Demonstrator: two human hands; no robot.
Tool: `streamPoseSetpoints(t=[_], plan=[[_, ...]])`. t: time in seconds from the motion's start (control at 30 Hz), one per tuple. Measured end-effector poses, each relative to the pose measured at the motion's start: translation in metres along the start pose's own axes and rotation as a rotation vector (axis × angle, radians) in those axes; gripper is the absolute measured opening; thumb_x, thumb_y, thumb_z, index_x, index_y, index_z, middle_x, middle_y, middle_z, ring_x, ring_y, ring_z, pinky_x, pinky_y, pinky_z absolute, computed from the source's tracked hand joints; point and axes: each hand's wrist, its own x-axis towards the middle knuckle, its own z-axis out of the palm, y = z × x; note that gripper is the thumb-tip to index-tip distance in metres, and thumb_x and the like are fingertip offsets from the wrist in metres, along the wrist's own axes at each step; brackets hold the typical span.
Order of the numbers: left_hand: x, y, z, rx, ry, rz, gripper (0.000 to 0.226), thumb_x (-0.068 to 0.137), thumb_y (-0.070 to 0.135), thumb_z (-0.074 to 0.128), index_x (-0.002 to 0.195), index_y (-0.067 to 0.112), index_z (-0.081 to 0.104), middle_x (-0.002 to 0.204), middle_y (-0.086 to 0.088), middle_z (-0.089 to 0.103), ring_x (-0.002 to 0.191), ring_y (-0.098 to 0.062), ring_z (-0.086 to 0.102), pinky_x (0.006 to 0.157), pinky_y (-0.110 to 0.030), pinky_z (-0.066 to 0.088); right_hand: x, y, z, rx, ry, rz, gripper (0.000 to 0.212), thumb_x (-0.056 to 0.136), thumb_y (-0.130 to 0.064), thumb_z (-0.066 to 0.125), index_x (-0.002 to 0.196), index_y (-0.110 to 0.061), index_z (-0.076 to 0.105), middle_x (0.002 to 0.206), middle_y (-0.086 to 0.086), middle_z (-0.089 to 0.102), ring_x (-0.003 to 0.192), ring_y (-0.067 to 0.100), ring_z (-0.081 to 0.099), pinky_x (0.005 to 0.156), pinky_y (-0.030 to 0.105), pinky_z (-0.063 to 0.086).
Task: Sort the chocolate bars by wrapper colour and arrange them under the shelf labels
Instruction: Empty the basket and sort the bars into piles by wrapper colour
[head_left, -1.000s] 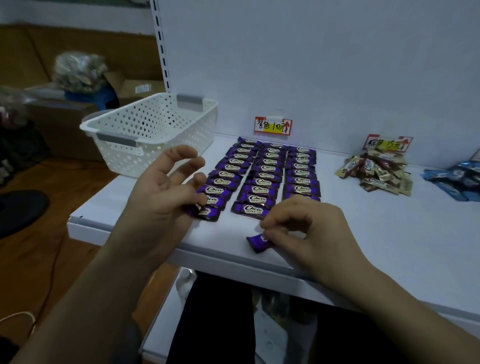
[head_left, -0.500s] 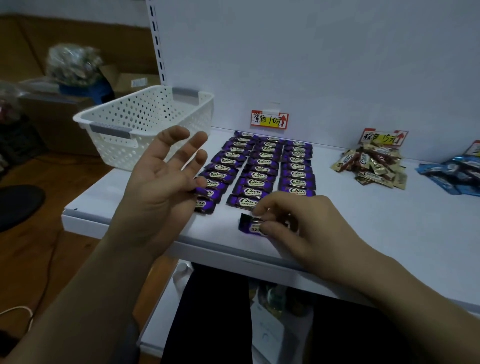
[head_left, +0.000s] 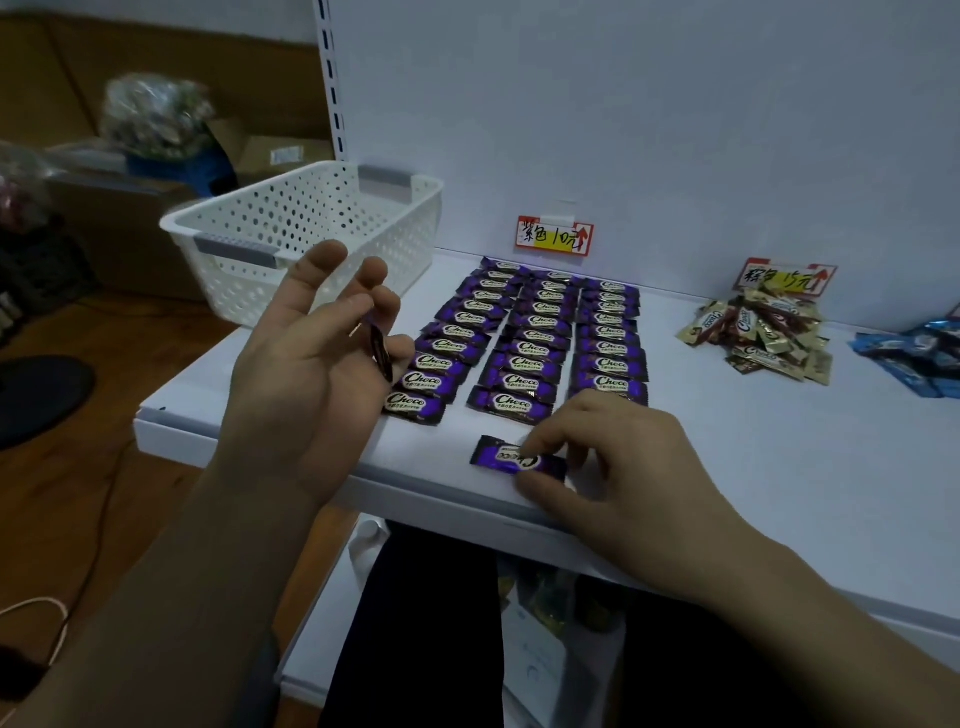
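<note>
Three neat rows of purple chocolate bars (head_left: 540, 343) lie on the white shelf (head_left: 779, 447) under a red-and-yellow label (head_left: 555, 236). A loose purple bar (head_left: 511, 458) lies flat near the front edge, below the middle row. My right hand (head_left: 618, 467) pinches its right end between thumb and forefinger. My left hand (head_left: 306, 364) hovers palm-up left of the rows with fingers spread, and a second purple bar (head_left: 379, 354) stands edge-on between two of its fingers. A heap of gold-and-brown bars (head_left: 763, 338) sits under a second label (head_left: 784, 278).
A white perforated basket (head_left: 311, 223) stands at the shelf's back left corner. Blue-wrapped bars (head_left: 919, 353) are piled at the far right edge. Cardboard boxes and bags (head_left: 156, 135) sit on the floor to the left. A lower shelf shows below the front edge.
My right hand has turned the loose purple bar flat and slid it towards the middle row. My left hand opened its fingers and lifted slightly.
</note>
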Motion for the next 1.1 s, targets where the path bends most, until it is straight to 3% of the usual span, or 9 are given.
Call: streamPoseSetpoints(t=[0.13, 0.27, 0.37, 0.43, 0.53, 0.67, 0.77, 0.97, 1.1], plan=[[0.0, -0.003, 0.003, 0.048, -0.007, 0.012, 0.037, 0.095, -0.006, 0.041, 0.107, 0.025, 0.057, 0.103, -0.001, 0.063, 0.084, -0.011, 0.059, 0.061, -0.024, 0.047, 0.012, -0.004, 0.001, -0.03, -0.139, -0.076, 0.028, 0.092, -0.022, 0.07, 0.119, -0.03, 0.071, 0.105, -0.017, 0.059, 0.095, -0.002, 0.053, 0.083, 0.008, 0.038], [-0.002, -0.005, 0.003, 0.091, -0.004, 0.037, 0.035, 0.093, -0.005, 0.044, 0.105, 0.025, 0.058, 0.101, 0.0, 0.062, 0.084, -0.011, 0.059, 0.063, -0.024, 0.048, 0.019, -0.01, 0.007, 0.01, -0.127, -0.099, 0.038, 0.09, 0.003, 0.061, 0.102, -0.029, 0.077, 0.103, -0.011, 0.056, 0.094, 0.005, 0.055, 0.075, 0.015, 0.042], [-0.003, -0.004, 0.002, 0.013, -0.006, -0.021, 0.031, 0.087, -0.001, 0.049, 0.102, 0.025, 0.058, 0.1, 0.0, 0.061, 0.082, -0.011, 0.059, 0.063, -0.022, 0.047, 0.015, -0.011, 0.01, 0.054, 0.058, -0.112, 0.028, 0.092, -0.002, 0.061, 0.105, -0.022, 0.074, 0.102, -0.01, 0.065, 0.093, 0.003, 0.059, 0.081, 0.014, 0.044], [-0.003, -0.001, 0.001, -0.09, -0.004, -0.101, 0.03, 0.082, 0.001, 0.052, 0.099, 0.025, 0.058, 0.098, 0.001, 0.06, 0.079, -0.01, 0.059, 0.063, -0.021, 0.045, 0.011, -0.012, 0.009, 0.075, 0.162, -0.084, 0.012, 0.091, -0.015, 0.068, 0.099, -0.023, 0.072, 0.094, -0.013, 0.065, 0.087, 0.002, 0.059, 0.077, 0.011, 0.043], [-0.002, 0.0, -0.001, -0.132, 0.024, -0.143, 0.029, 0.079, 0.001, 0.053, 0.095, 0.025, 0.056, 0.095, 0.002, 0.059, 0.077, -0.011, 0.058, 0.063, -0.021, 0.044, 0.011, -0.014, 0.014, 0.016, 0.081, -0.053, 0.008, 0.085, -0.033, 0.074, 0.09, -0.028, 0.069, 0.084, -0.015, 0.061, 0.08, 0.004, 0.056, 0.07, 0.014, 0.042], [0.0, 0.0, 0.004, -0.12, 0.017, -0.142, 0.028, 0.079, 0.0, 0.052, 0.093, 0.025, 0.056, 0.093, 0.003, 0.057, 0.077, -0.01, 0.058, 0.062, -0.022, 0.044, 0.016, -0.007, 0.02, -0.033, 0.068, -0.009, 0.006, 0.09, -0.028, 0.073, 0.094, -0.03, 0.077, 0.091, -0.014, 0.065, 0.088, 0.006, 0.057, 0.08, 0.026, 0.047], [0.0, -0.001, 0.007, -0.105, 0.019, -0.139, 0.028, 0.078, 0.001, 0.053, 0.093, 0.025, 0.056, 0.091, 0.003, 0.057, 0.075, -0.01, 0.058, 0.064, -0.022, 0.043, 0.017, -0.007, 0.023, -0.044, 0.099, 0.004, 0.008, 0.091, -0.029, 0.071, 0.096, -0.029, 0.077, 0.09, -0.011, 0.065, 0.088, 0.01, 0.057, 0.078, 0.033, 0.05], [0.001, -0.005, 0.012, -0.097, 0.037, -0.147, 0.03, 0.076, -0.001, 0.051, 0.093, 0.024, 0.053, 0.09, 0.003, 0.056, 0.075, -0.011, 0.056, 0.062, -0.022, 0.042, 0.016, -0.007, 0.024, -0.069, 0.132, 0.038, 0.008, 0.091, -0.035, 0.07, 0.097, -0.031, 0.075, 0.09, -0.013, 0.063, 0.089, 0.01, 0.058, 0.076, 0.036, 0.052], [0.001, -0.01, 0.017, -0.089, 0.078, -0.166, 0.028, 0.087, -0.004, 0.044, 0.091, 0.022, 0.052, 0.087, 0.002, 0.056, 0.074, -0.013, 0.056, 0.06, -0.023, 0.045, 0.017, -0.008, 0.024, -0.057, 0.14, 0.037, 0.01, 0.093, -0.035, 0.069, 0.099, -0.03, 0.075, 0.093, -0.012, 0.063, 0.089, 0.009, 0.058, 0.078, 0.035, 0.052]])
